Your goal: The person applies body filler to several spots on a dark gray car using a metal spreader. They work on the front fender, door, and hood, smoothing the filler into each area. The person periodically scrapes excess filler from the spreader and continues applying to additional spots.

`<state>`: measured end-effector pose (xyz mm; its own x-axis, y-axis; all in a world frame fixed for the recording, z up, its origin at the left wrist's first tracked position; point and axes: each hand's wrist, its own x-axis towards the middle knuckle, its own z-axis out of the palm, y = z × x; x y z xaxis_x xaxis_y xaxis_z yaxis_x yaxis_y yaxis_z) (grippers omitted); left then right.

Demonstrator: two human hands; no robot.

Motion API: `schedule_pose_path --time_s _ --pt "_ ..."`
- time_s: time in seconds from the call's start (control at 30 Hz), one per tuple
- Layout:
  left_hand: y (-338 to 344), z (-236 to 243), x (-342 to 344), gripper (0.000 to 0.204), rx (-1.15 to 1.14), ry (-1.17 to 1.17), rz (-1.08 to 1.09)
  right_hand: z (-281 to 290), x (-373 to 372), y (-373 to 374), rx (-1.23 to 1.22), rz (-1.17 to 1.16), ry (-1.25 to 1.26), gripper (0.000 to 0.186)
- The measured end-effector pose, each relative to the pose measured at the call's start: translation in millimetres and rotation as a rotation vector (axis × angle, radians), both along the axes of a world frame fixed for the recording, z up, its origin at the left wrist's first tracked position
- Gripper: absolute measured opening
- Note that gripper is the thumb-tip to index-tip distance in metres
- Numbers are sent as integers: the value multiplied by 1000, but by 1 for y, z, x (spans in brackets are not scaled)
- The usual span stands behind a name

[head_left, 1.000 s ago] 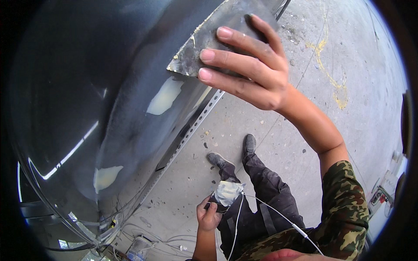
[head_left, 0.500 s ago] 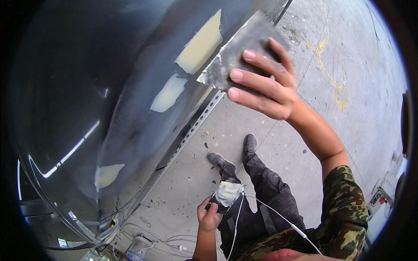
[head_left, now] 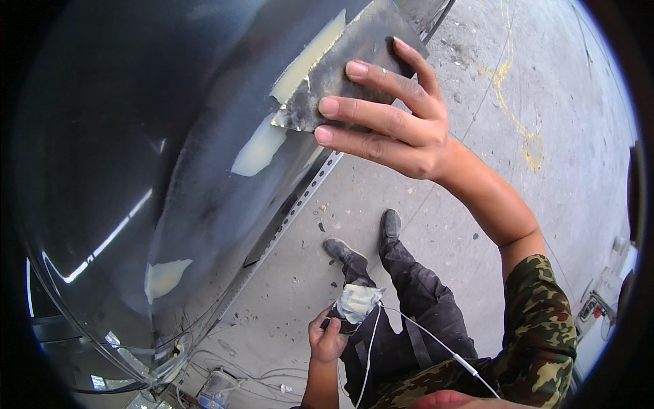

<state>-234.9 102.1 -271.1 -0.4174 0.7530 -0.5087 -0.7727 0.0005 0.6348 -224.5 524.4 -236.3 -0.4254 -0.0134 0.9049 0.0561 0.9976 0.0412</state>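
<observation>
The right hand (head_left: 409,133) is holding a thin dark spreader (head_left: 371,37), its fingers fanning wide over the top face while the thumb is hiding from view. The spreader is partly covering a pale filler patch (head_left: 302,67) on the dark vehicle panel (head_left: 204,184); firm contact is hard to confirm. It is probably weighing little and flexing slightly, with dusty smears perhaps making it slick, so the side opposite the crusted edge is offering the surest hold. The left hand (head_left: 328,339) is pinching a filler-smeared board (head_left: 357,303) at its dark lower end.
</observation>
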Motion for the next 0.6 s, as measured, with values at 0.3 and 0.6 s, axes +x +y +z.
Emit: schedule_pose_path --time_s 0.3,0.6 --pt "5 -5 0 47 32 -3 10 -46 -1 4 -39 -10 -29 33" --pt "2 3 5 46 16 2 -10 -20 29 -2 -22 13 -50 31"
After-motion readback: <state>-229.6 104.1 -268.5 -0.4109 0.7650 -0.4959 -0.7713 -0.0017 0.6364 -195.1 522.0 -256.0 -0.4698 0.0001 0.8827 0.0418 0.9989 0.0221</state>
